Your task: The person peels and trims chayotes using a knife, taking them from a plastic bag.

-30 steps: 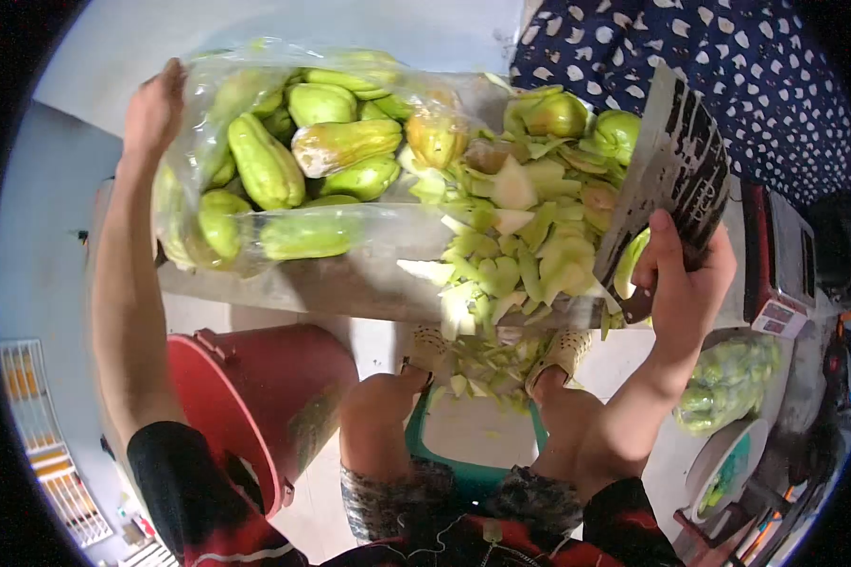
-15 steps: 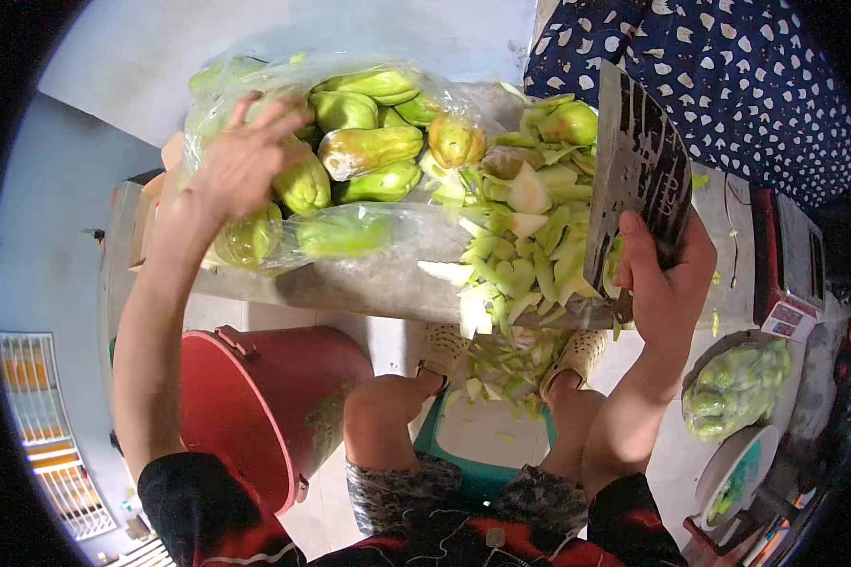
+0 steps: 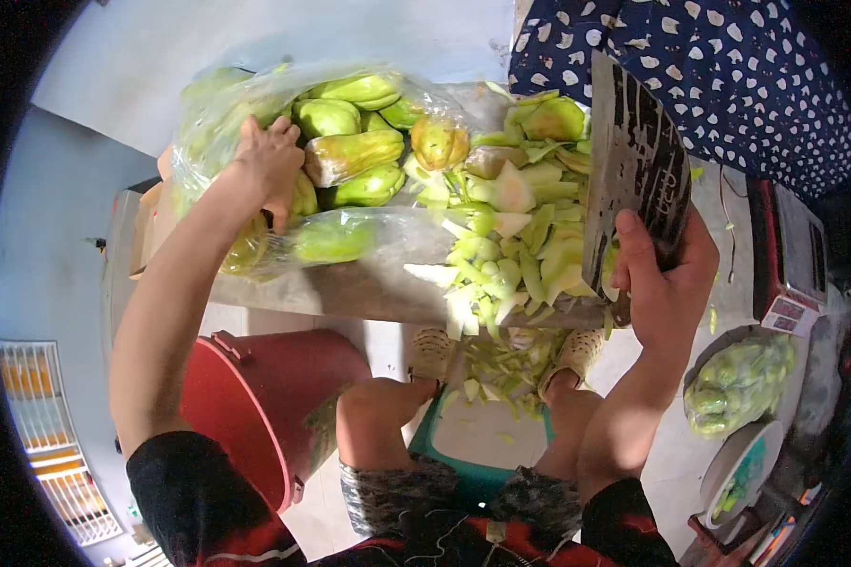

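Bright centre — black corners, strong fisheye bowing

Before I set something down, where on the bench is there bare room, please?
Two patches of the bench: a narrow strip between the plastic bag and the front edge, left of the peelings; and between the right hand and the red box, except for a cord. Crowded: the peelings and bagged green fruits at the left hand.

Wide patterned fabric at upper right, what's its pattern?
Dark blue cloth with white patches, head view.
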`<state>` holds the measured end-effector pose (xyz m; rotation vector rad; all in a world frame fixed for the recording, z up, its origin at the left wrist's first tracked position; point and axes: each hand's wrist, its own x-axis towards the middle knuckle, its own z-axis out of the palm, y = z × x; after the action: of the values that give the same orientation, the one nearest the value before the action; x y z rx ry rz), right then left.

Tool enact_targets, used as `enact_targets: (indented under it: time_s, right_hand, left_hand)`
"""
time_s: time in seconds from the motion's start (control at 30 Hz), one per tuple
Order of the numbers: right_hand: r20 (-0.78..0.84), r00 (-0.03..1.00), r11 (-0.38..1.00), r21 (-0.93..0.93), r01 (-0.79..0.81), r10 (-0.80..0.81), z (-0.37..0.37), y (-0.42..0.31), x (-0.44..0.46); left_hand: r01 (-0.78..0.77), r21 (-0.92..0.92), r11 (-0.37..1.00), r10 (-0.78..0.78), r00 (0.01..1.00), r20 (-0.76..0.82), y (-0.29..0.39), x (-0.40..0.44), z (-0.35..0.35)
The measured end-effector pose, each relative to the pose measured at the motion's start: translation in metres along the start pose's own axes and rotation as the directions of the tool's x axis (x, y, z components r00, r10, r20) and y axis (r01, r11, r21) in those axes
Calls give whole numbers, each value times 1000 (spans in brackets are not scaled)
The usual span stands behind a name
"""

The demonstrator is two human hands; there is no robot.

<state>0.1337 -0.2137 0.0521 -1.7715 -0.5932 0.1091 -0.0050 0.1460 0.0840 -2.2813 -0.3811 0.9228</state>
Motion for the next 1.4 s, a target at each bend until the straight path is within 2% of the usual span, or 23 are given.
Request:
enact_targets:
  time_s: [0.03, 0.17, 0.23, 0.37, 0.43, 0.47, 0.53, 0.57, 0.6, 0.7, 0.77, 0.8, 0.9, 1.07, 1.13, 1.17, 1.2, 1.23, 1.27, 1.3, 1.33, 1.37, 1.4]
  right_hand:
    - [-1, 1000, 1000, -13, 16, -16, -2, 0, 0]
    - [-46, 999, 998, 55, -7, 9, -7, -4, 0]
    - [-55, 998, 1000, -8, -12, 12, -10, -2, 0]
    - [-23, 1000, 1000, -22, 7, -8, -14, 1, -4]
    - [15, 999, 999, -31, 38, -37, -15, 1, -5]
    - [14, 999, 999, -25, 43, -43, -13, -2, -6]
    - [-14, 997, 997, 17, -71, 71, -7, -12, -7]
    - [-14, 998, 998, 22, -61, 61, -5, -15, -9]
    - [-2, 999, 999, 8, -45, 45, -4, -16, -10]
    - [20, 1000, 1000, -9, -10, 10, -4, -19, -12]
    - [29, 1000, 1000, -3, 7, -7, -6, -18, -11]
    - [18, 1000, 1000, -13, 7, -7, -6, -16, -9]
    - [1, 1000, 1000, -21, 2, -2, -12, -12, -6]
    - [-25, 999, 999, -9, -31, 31, -21, -10, -7]
    - [-17, 999, 999, -14, -35, 35, -22, -12, -5]
    - [-17, 999, 999, -15, -32, 32, -21, -12, -5]
    - [-33, 998, 998, -24, -51, 50, -19, -11, -5]
    - [-52, 996, 997, -34, -71, 69, -17, -10, -6]
    - [-56, 996, 997, -38, -68, 66, -14, -10, -7]
    - [-78, 997, 997, -70, 12, -18, -10, -11, -8]
    - [-95, 991, 991, -103, 89, -99, -6, -12, -9]
    - [-94, 991, 990, -108, 88, -99, -2, -15, -11]
    - [-85, 990, 978, -183, 96, -113, 3, -17, -12]
  left_hand:
    - [51, 13, 999, -51, 998, 30, 4, 2, 0]
    - [22, 42, 999, -25, 997, 79, 4, 4, 1]
    - [-28, -16, 999, 31, 982, 188, 4, 1, -4]
    - [24, -97, 995, -2, 976, 218, -16, -3, 11]
    - [-8, -279, 960, -13, 997, -71, -30, -13, 32]
    - [0, -276, 961, -20, 997, -71, -26, -16, 34]
    - [-7, -170, 985, -19, 988, -152, -7, -18, 33]
    - [39, -126, 991, -52, 994, -100, 8, -14, 27]
    - [123, -83, 989, -115, 989, 91, 22, -4, 17]
    - [69, -70, 995, -60, 990, 124, 29, -8, -3]
    - [67, -182, 981, -57, 997, 58, 19, -12, -1]
    - [66, -177, 982, -57, 997, 59, 13, -11, 3]
    - [111, -329, 938, -86, 992, 90, 2, -12, 13]
    - [26, -517, 856, -25, 1000, 9, -9, -18, 17]
    - [-62, -862, 503, 78, 997, -26, -11, -24, 19]
    - [-142, -975, 173, 121, 985, -122, -8, -24, 30]
    - [-147, -974, 172, 117, 985, -128, 2, -32, 24]
    - [-195, -978, -69, 8, 981, -196, 18, -39, 16]
    - [-254, -919, -302, -110, 967, -231, 30, -43, 10]
    - [-258, -880, -398, -107, 966, -235, 40, -38, 12]
    - [-299, -734, -610, -126, 951, -282, 58, -41, 13]
    - [-251, -547, -799, -57, 937, -345, 76, -46, 4]
    - [-214, -378, -901, -36, 904, -427, 103, -43, 2]
